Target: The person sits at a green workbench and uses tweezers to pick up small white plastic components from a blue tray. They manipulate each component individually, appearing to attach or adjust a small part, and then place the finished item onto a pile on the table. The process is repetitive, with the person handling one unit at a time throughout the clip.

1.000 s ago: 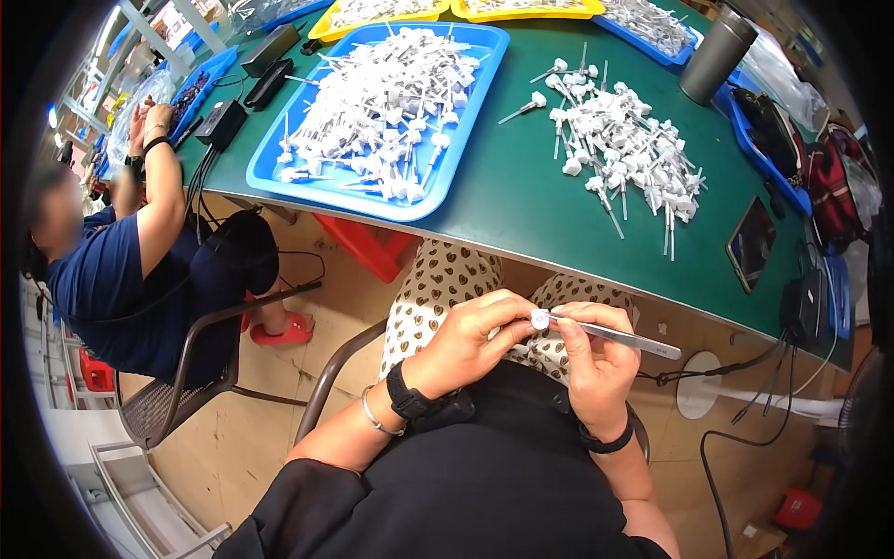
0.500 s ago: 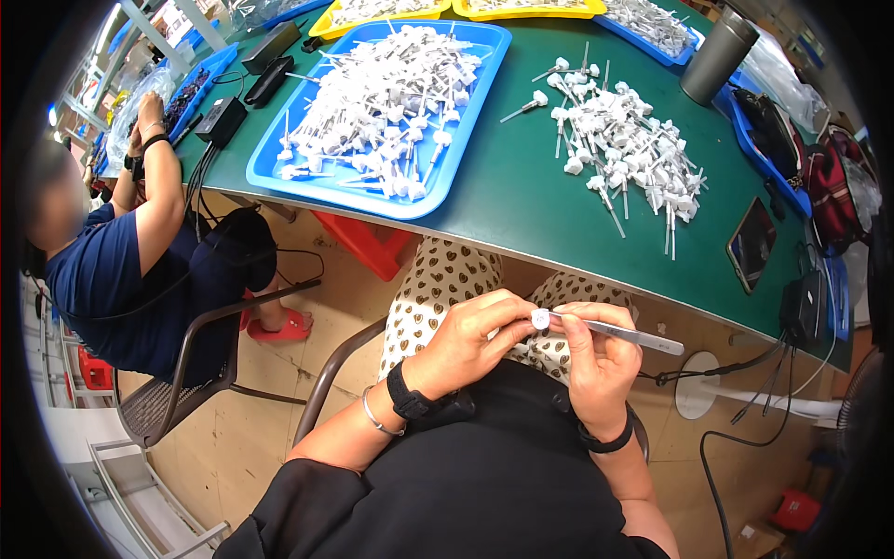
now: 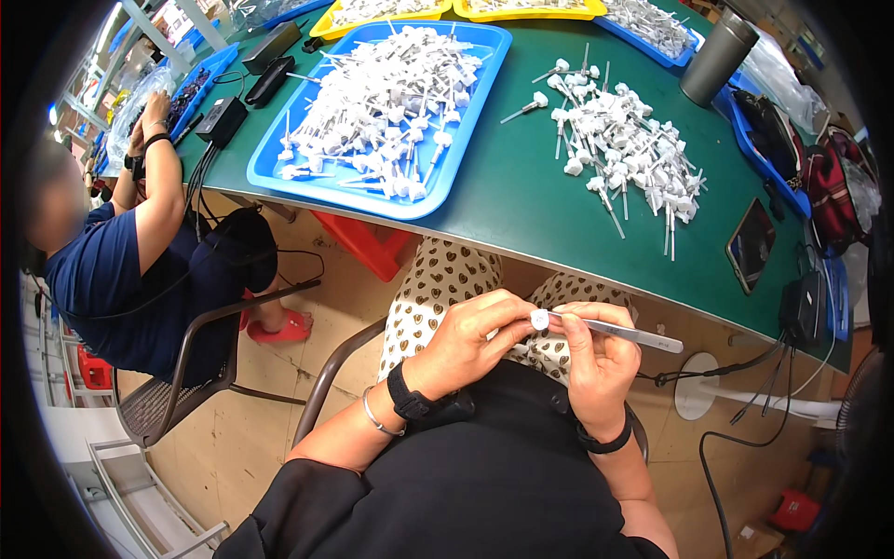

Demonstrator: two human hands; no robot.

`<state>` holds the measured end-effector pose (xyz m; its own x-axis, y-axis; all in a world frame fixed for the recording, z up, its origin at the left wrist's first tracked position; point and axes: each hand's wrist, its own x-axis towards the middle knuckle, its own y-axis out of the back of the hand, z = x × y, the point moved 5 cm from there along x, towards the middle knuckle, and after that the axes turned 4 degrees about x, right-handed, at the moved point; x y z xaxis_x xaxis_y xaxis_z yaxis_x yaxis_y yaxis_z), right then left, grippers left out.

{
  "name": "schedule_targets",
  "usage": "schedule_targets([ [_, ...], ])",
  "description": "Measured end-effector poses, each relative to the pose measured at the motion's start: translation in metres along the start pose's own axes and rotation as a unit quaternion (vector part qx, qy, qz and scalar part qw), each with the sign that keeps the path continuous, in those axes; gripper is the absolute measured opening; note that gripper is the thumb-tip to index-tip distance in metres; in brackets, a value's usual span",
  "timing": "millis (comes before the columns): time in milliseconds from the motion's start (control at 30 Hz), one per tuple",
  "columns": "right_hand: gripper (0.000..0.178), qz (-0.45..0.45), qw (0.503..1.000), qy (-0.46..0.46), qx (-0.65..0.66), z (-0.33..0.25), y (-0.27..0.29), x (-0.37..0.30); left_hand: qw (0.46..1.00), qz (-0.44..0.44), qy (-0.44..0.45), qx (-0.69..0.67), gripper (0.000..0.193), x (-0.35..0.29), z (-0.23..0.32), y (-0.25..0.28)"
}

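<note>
Above my lap, my left hand (image 3: 480,335) pinches a small white plastic part (image 3: 539,320) with a round face. My right hand (image 3: 601,359) is closed round a pair of metal tweezers (image 3: 638,336), whose blunt end sticks out to the right. The tweezers' tips meet the white part or lie right beside it; the fingers hide the exact contact. On the green table (image 3: 521,196) ahead, a blue tray (image 3: 424,207) holds a heap of similar white parts with thin stems. A loose pile of such parts (image 3: 633,149) lies to the tray's right.
A phone (image 3: 751,244) lies near the table's right edge, with a dark grey flask (image 3: 719,56) farther back. Yellow trays (image 3: 531,11) line the far side. At left, a co-worker (image 3: 121,252) sits on a chair. Cables (image 3: 200,177) hang off the table.
My hands, the white part and the tweezers stay almost exactly in place. The co-worker's hands at the left have shifted slightly.
</note>
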<state>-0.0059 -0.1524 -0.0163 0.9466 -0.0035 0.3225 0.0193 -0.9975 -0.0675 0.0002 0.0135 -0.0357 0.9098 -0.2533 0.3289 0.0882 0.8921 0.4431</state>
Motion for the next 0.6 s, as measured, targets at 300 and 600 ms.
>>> schedule_targets([
  [300, 0.008, -0.033, 0.998, 0.001, -0.056, -0.0007, 0.0018, 0.0012, 1.000, 0.009, -0.012, -0.004, 0.019, 0.0000, 0.0025, -0.0019],
  [600, 0.010, -0.012, 0.998, -0.062, 0.001, -0.0016, 0.0058, 0.0054, 0.999, 0.004, 0.008, -0.041, 0.018, 0.0008, -0.0024, -0.0054],
])
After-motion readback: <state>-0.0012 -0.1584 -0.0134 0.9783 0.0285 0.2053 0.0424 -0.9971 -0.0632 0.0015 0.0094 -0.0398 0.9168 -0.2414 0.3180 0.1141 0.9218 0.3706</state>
